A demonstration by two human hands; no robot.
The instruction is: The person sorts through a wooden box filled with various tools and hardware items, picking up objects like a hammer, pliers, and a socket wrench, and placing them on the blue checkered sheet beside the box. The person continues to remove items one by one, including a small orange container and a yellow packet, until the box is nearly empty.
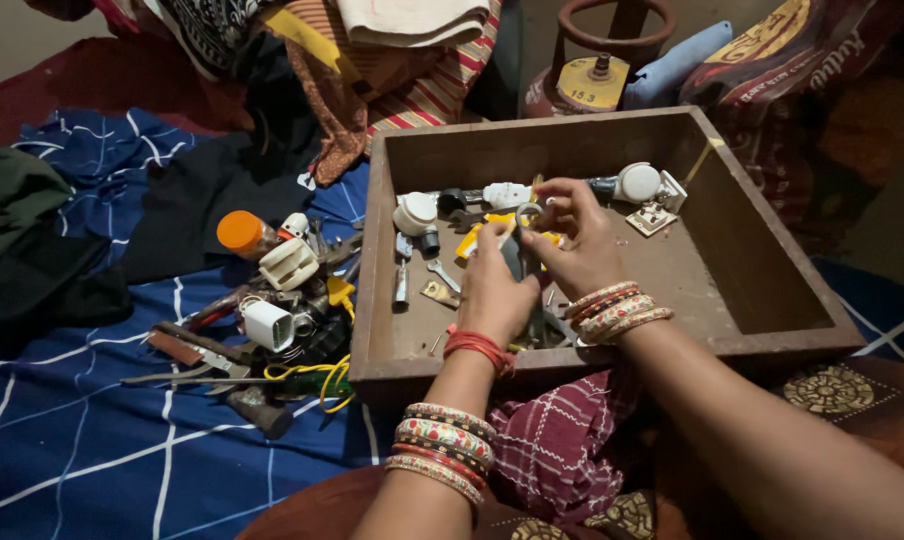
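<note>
Held item: a small metal ring [528, 212] with a dark piece hanging below it, pinched between both hands over the middle of the wooden drawer [772, 300]; its exact kind cannot be made out.
Left hand [494, 285]: fingers closed around the dark lower part of the item, hiding most of it; red thread at the wrist, patterned bangles further down the forearm.
Right hand [577, 240]: fingertips closed narrowly on the ring at the hand's 9 o'clock; bangles at the wrist.
Hidden: the item's lower end lies behind the left hand; whatever sits under both palms on the drawer floor cannot be seen.
Drawer contents: a yellow part [472, 240] just behind the hands; a white plug [415, 215] at 10 o'clock from them; a white round fitting [639, 183] at 1 o'clock; a small spanner [444, 275] at 9 o'clock.
Outside the drawer, 9 o'clock: a heap of tools on a blue checked cloth [72, 440], with a white adapter [268, 324], an orange-capped bottle [242, 232], pliers [197, 362] and yellow wire [312, 372].
Cut off: a gas cylinder [597, 60] at 12 o'clock, its top beyond the frame edge.
</note>
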